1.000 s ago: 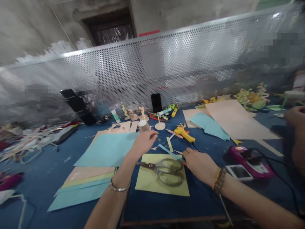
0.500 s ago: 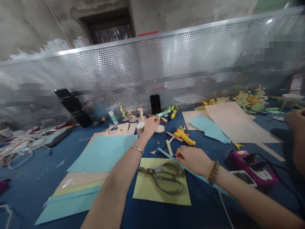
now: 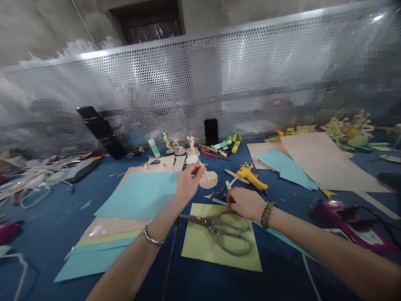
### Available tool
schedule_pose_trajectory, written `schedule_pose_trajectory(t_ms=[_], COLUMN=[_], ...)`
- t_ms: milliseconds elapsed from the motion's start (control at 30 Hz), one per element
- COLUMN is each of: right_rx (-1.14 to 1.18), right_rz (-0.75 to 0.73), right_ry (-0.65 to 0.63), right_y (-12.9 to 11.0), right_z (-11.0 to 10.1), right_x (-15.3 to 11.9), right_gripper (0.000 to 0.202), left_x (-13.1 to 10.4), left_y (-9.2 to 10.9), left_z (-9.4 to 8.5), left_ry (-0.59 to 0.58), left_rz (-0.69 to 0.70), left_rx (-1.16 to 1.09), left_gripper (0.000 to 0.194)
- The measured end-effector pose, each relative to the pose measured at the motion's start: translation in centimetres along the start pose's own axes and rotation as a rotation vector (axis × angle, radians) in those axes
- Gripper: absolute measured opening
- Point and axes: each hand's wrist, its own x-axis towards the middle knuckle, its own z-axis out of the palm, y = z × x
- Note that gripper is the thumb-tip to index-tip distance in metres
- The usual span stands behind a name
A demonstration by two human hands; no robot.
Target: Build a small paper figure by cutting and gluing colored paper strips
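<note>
My left hand (image 3: pixel 189 180) pinches a thin yellow stem (image 3: pixel 204 170), which slants over a round pale paper base (image 3: pixel 208 180). Whether the stem is fixed to that base I cannot tell. My right hand (image 3: pixel 247 203) has its fingers closed over the near end of a short yellow-green paper strip (image 3: pixel 228 184); the fingertips are hidden. Beneath this hand runs a long blue paper strip (image 3: pixel 219 201). Grey-handled scissors (image 3: pixel 216 228) lie on a yellow-green sheet (image 3: pixel 200 246) between my forearms. A yellow glue gun (image 3: pixel 252 177) rests beyond my right hand.
Blue paper (image 3: pixel 138 194) tops a stack on the left. Small paper figures (image 3: pixel 191 145), a white cup (image 3: pixel 192 159), glue sticks (image 3: pixel 222 144) and a phone (image 3: pixel 211 131) stand or lie behind. Pale sheets (image 3: pixel 326 163) and a purple power strip (image 3: pixel 351 228) are at right.
My left hand has drawn back toward me, with the stem now showing in its fingers. My right hand has moved onto the yellow-green strip's near end. The other person's hand has left view.
</note>
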Motion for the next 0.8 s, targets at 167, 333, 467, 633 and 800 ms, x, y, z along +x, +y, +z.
schedule_pose_trajectory(t_ms=[167,333,467,633,800], right_rx=[0.262,0.532,0.490,0.093,0.251], right_rz=[-0.213,-0.315,-0.464,-0.417,-0.237], right_ry=[0.166,0.704,1.291,0.919,0.481], right_y=[-0.2,-1.1,-2.2,-0.8,2.3], right_z=[-4.2,-8.7,-9.4,-7.9,-4.6], right_x=[-1.5,-2.4,-3.6,-2.0,1.1], right_gripper=[0.012,0.020,0.024,0.008,0.014], left_x=[-1.0,-2.2,-2.9,-2.9,-2.7], left_y=[-0.9,-1.0,-1.3,-1.5,-1.6], left_z=[1.0,2.7,3.2,3.4,3.5], left_ry=[-0.058,-0.165,-0.205,-0.227,-0.237], left_rz=[-0.012,-0.012,-0.021,-0.027,-0.036], left_rx=[-0.092,-0.180,-0.202,-0.233,-0.294], left_gripper=[0.023,0.024,0.023,0.023,0.026])
